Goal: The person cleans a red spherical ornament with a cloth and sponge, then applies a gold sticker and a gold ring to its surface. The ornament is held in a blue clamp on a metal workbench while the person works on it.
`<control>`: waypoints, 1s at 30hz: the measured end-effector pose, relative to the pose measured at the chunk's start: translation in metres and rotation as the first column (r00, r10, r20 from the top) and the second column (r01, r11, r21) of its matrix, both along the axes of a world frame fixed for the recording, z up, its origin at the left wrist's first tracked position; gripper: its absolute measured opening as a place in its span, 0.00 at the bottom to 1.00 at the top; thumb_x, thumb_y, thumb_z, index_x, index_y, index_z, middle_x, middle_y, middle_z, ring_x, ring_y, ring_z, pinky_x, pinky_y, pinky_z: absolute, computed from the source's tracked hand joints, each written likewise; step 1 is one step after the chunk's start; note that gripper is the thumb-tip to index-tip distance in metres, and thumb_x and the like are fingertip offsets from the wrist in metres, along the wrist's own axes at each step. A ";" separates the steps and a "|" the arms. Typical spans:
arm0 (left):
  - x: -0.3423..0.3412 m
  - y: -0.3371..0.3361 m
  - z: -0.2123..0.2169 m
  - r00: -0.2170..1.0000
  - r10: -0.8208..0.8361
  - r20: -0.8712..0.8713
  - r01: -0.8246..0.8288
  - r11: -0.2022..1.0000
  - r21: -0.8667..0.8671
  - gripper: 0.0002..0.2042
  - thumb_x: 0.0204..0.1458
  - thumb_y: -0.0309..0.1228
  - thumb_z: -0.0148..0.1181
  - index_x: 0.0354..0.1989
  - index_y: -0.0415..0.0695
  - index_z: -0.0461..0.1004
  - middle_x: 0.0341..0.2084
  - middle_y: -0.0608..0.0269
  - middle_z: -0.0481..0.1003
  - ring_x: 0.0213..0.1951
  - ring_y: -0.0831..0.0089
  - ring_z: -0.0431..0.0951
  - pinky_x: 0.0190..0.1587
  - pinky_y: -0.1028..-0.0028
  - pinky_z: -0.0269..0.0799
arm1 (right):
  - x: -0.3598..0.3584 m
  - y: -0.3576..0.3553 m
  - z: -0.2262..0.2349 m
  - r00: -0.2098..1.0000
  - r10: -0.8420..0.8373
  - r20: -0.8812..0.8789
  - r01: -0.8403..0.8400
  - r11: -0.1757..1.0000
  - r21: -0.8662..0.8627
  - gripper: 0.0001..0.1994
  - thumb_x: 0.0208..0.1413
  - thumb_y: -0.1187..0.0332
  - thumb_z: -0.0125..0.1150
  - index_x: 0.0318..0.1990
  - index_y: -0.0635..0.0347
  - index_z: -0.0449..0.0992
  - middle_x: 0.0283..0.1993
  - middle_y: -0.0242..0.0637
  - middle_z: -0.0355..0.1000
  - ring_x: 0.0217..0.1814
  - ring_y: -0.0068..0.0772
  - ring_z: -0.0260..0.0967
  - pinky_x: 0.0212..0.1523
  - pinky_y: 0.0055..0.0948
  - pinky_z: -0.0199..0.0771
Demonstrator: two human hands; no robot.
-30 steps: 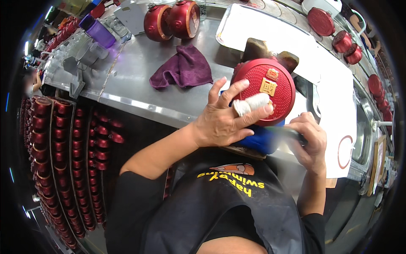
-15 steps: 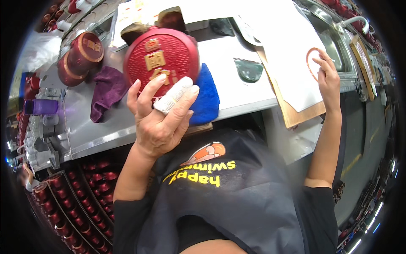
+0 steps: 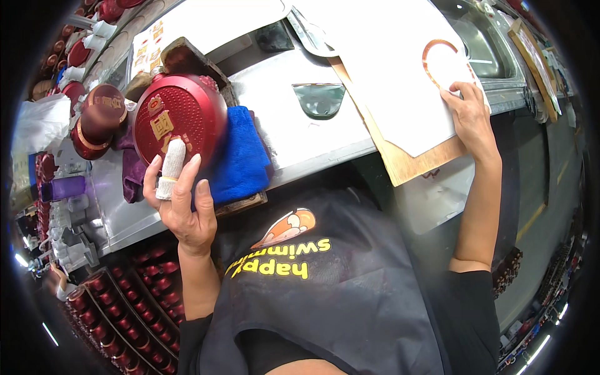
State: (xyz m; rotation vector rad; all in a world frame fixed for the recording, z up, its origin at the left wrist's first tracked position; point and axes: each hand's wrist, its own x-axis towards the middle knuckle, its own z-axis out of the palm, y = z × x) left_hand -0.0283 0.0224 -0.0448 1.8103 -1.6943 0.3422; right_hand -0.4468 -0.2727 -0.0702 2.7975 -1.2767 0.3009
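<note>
While the left hand [image 3: 187,209] spreads its fingers against the lower face of a round red vessel [image 3: 199,119], the right hand [image 3: 469,115] curls at a reddish ring [image 3: 425,61] on a white sheet [image 3: 403,106]; whether it pinches the ring cannot be told. A blue cloth [image 3: 240,156] lies just right of the vessel, a purple cloth [image 3: 130,172] partly behind it. Farther out are a dark half-round piece [image 3: 319,100] and two red jars [image 3: 103,115].

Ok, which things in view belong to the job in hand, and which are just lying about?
Seemingly in the job:
red vessel, fingers of the left hand at its face
blue cloth beside it
white sheet with copper-coloured ring, right hand close by
perhaps the dark green half-round piece

Seemingly lying about:
purple cloth
two red vessels at left
purple bottle
</note>
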 end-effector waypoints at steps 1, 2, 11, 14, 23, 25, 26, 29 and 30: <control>-0.001 -0.002 0.000 1.000 0.008 -0.011 -0.008 1.000 -0.007 0.16 0.59 0.24 0.61 0.55 0.40 0.80 0.54 0.49 0.80 0.67 0.50 0.64 0.68 0.60 0.60 | 0.005 -0.004 0.000 1.000 -0.015 -0.019 0.017 0.998 0.068 0.19 0.55 0.84 0.54 0.52 0.60 0.81 0.57 0.41 0.71 0.65 0.46 0.65 0.64 0.41 0.68; -0.001 -0.003 0.000 1.000 0.019 -0.022 -0.019 1.000 -0.017 0.16 0.58 0.24 0.61 0.55 0.41 0.81 0.52 0.51 0.81 0.66 0.49 0.64 0.67 0.59 0.61 | 0.009 -0.009 0.001 1.000 0.024 0.005 -0.025 0.997 0.079 0.19 0.55 0.83 0.54 0.52 0.60 0.81 0.57 0.41 0.71 0.65 0.46 0.66 0.64 0.41 0.68; 0.003 0.003 -0.003 0.998 0.045 -0.035 -0.045 0.999 -0.026 0.15 0.57 0.24 0.62 0.53 0.42 0.81 0.54 0.50 0.79 0.64 0.49 0.65 0.67 0.58 0.61 | 0.029 -0.024 0.006 0.995 0.093 0.026 -0.092 0.995 -0.036 0.19 0.55 0.83 0.59 0.54 0.59 0.80 0.57 0.40 0.71 0.64 0.47 0.66 0.62 0.41 0.69; 0.005 0.004 -0.006 0.997 0.039 -0.061 -0.042 0.998 -0.038 0.15 0.57 0.24 0.62 0.53 0.42 0.81 0.55 0.49 0.78 0.64 0.50 0.66 0.67 0.57 0.61 | 0.045 -0.037 -0.002 0.975 0.206 0.081 -0.190 0.968 -0.166 0.17 0.53 0.83 0.62 0.50 0.57 0.81 0.57 0.39 0.70 0.65 0.48 0.66 0.62 0.43 0.69; 0.019 0.016 -0.019 0.988 0.122 -0.094 -0.132 0.986 -0.106 0.19 0.59 0.25 0.59 0.59 0.38 0.77 0.61 0.44 0.74 0.64 0.49 0.66 0.69 0.57 0.58 | 0.053 -0.074 0.022 0.964 0.243 0.112 -0.227 0.964 -0.137 0.08 0.51 0.80 0.67 0.36 0.58 0.75 0.59 0.39 0.69 0.66 0.49 0.65 0.62 0.44 0.67; 0.023 0.012 -0.028 0.947 0.110 -0.301 -0.161 0.975 -0.150 0.21 0.61 0.26 0.57 0.64 0.35 0.71 0.67 0.43 0.68 0.68 0.51 0.64 0.72 0.57 0.54 | 0.050 -0.090 0.034 0.955 0.220 0.200 -0.194 0.971 -0.143 0.07 0.54 0.79 0.67 0.37 0.59 0.76 0.59 0.40 0.69 0.66 0.49 0.65 0.63 0.43 0.67; 0.025 0.010 -0.033 0.910 0.035 -0.413 -0.119 0.977 -0.180 0.24 0.64 0.26 0.55 0.68 0.32 0.65 0.70 0.44 0.64 0.70 0.55 0.62 0.74 0.59 0.51 | 0.045 -0.101 0.040 0.950 0.234 0.207 -0.196 0.963 -0.186 0.05 0.56 0.76 0.69 0.36 0.59 0.78 0.59 0.41 0.70 0.64 0.50 0.66 0.59 0.42 0.71; 0.025 0.007 -0.042 0.765 -0.060 -0.642 -0.118 0.966 -0.230 0.31 0.65 0.30 0.54 0.74 0.32 0.53 0.73 0.47 0.55 0.71 0.60 0.60 0.74 0.61 0.50 | 0.020 -0.161 0.067 0.925 0.250 0.286 -0.178 0.950 -0.256 0.07 0.60 0.67 0.66 0.39 0.62 0.80 0.54 0.42 0.73 0.60 0.43 0.71 0.60 0.39 0.70; 0.026 0.008 -0.043 0.719 -0.056 -0.693 -0.110 0.975 -0.193 0.33 0.65 0.30 0.55 0.75 0.34 0.48 0.74 0.48 0.52 0.71 0.60 0.59 0.74 0.61 0.50 | 0.008 -0.187 0.074 0.914 0.070 0.399 -0.011 0.989 -0.148 0.08 0.61 0.66 0.64 0.41 0.61 0.80 0.52 0.42 0.74 0.57 0.43 0.72 0.59 0.37 0.70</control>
